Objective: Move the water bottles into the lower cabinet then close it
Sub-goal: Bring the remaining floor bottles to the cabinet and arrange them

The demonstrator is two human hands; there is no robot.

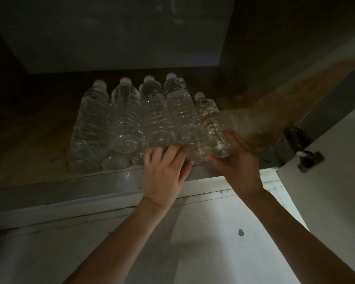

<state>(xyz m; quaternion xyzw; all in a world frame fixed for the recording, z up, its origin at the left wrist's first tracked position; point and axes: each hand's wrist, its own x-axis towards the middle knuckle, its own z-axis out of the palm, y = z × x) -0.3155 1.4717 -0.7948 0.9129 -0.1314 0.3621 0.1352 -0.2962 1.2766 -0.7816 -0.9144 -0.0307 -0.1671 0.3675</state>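
Dim and dusty, the cabinet (119,48) stands open, its door (340,160) swung wide right of the bottles (123,124). Five lie side by side on the shelf (29,144), caps toward the back, so the loading looks nearly done; closing remains. My right hand (237,160) grips the rightmost bottle (212,124). My left hand (164,173) rests loose-fingered against its neighbour's base.

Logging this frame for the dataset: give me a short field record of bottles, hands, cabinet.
bottles: clear plastic water bottles, lying side by side, white caps toward the back
location: dark wooden cabinet floor
left hand: fingers spread on the bottle bases, no closed grip
right hand: cupping the base of the rightmost bottle
white cabinet door: open, at right, metal hinge visible
lighting: dim
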